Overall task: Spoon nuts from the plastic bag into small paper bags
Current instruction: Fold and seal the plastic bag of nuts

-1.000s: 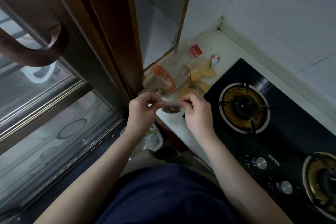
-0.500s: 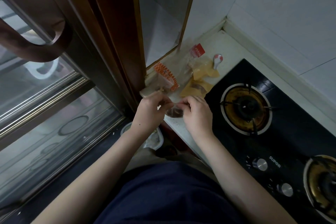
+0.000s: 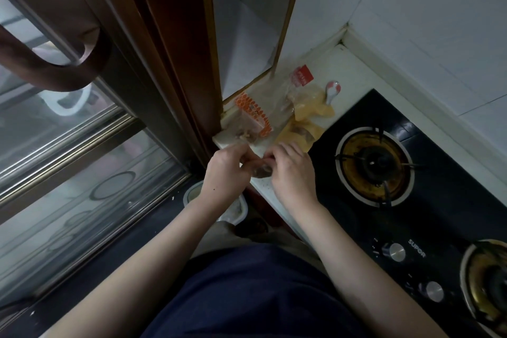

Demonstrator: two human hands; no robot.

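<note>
Pouch (image 3: 262,170): small, clear, dark nuts inside | left hand (image 3: 227,173), right hand (image 3: 292,174): fingers pinching its top

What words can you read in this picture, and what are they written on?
"SUPOR": white letters on the black gas stove, beside the knobs.
Red label on the clear plastic bag: it has print, too blurred to read.
Orange patterned strip on the same bag: dark marks, too small to read.
Nothing else can be read.
</note>
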